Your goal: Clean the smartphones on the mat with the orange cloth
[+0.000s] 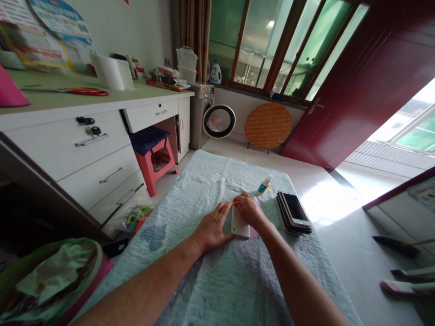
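A flat white phone-like slab (239,224) lies on the cloth-covered table, with a small dark mark near its close end. My left hand (212,228) grips its left edge, thumb at the near corner and fingers towards the far end. Over the far end, my right hand (247,209) is closed with its fingers curled down. A trace of orange shows at its fingertips, but what it pinches is hidden. Just beyond the right hand stands a small spray bottle (264,185) with a blue label. To the right is a stack of phones or tablets (296,210), the top one white-framed with a dark screen.
The pale blue quilted cloth (210,290) covers the table. A waste bin (98,267) stands at the left, near a red stool (152,158) and a drawer desk (98,145). Farther back are a washing machine (204,113) with its door ajar and a folded round table (268,126).
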